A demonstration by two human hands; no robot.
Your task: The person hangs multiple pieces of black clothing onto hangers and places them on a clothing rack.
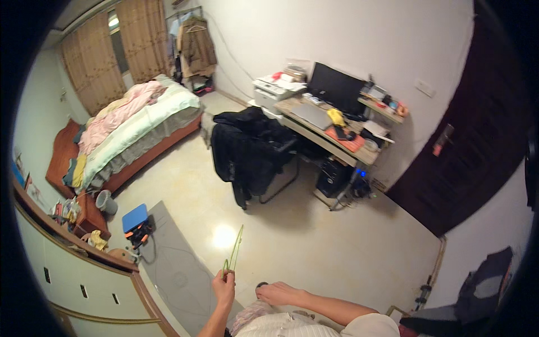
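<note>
My left hand (224,287) is shut on a thin green clothes hanger (238,248). The hanger is seen nearly edge-on and points up and away over the floor. My right hand (278,293) hangs low in front of my body, palm down, beside a pale patterned cloth (252,315). Its fingers are mostly hidden, so I cannot tell whether it holds anything. A small dark object (261,284) shows just past its fingertips; it is too little seen to name.
A grey mat (172,252) lies at left beside a blue-topped stool (135,217) and a white cabinet (97,290). Ahead, a chair draped with black clothing (248,156) stands by a cluttered desk (303,120). A bed (139,122) is far left, a dark door (459,139) right.
</note>
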